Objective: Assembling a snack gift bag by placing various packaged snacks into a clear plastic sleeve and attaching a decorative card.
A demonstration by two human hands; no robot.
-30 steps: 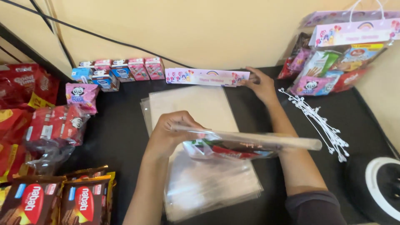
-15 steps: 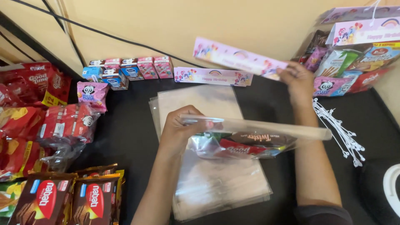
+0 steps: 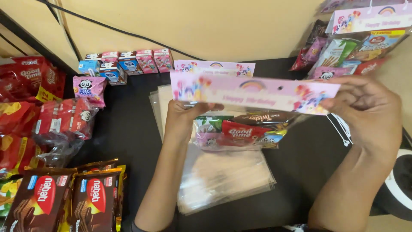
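While the left hand (image 3: 182, 118) pinches the limp, slippery snack bag (image 3: 240, 131) at its mouth, the right hand (image 3: 367, 114) clamps the thin card topper (image 3: 253, 92) (easily creased) by its end.

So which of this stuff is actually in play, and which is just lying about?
In hand:
left hand and right hand holding pink header card
clear snack bag

Lying about:
stack of clear bags
drink cartons
chocolate wafer packs
white ties
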